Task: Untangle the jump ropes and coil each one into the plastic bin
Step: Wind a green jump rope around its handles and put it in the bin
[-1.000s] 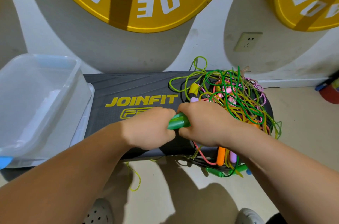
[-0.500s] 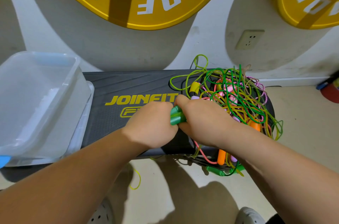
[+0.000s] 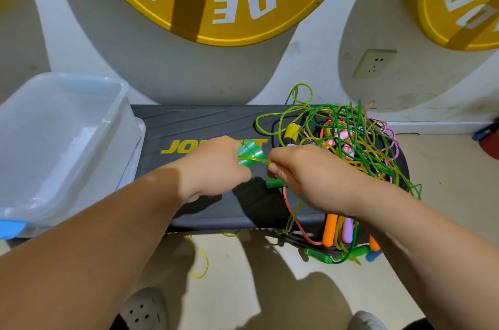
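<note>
Left hand (image 3: pixel 216 167): fingers curled round a green handle (image 3: pixel 249 152), whose flared end pokes out toward the other hand.
Right hand (image 3: pixel 305 175): fingertips pinch the yellow-green cord (image 3: pixel 255 159) just where it leaves that handle. Whether it also holds the green piece (image 3: pixel 274 183) showing under it, I cannot tell.
Jump ropes (image 3: pixel 351 146): one knotted heap on the right end of the black step platform (image 3: pixel 202 124), with an orange handle (image 3: pixel 330 229) and others hanging over the front edge.
Plastic bin (image 3: pixel 81 81): at the platform's left end, well apart from the heap.
Risk, knots: a hard tug on the cord would likely cinch the loops tighter.
Risk, spill: the overhanging handles could drag the heap to the floor.
Risk, snag: the yellow loop (image 3: pixel 201 262) dangling near the shoe (image 3: pixel 143 310) may catch underfoot.
</note>
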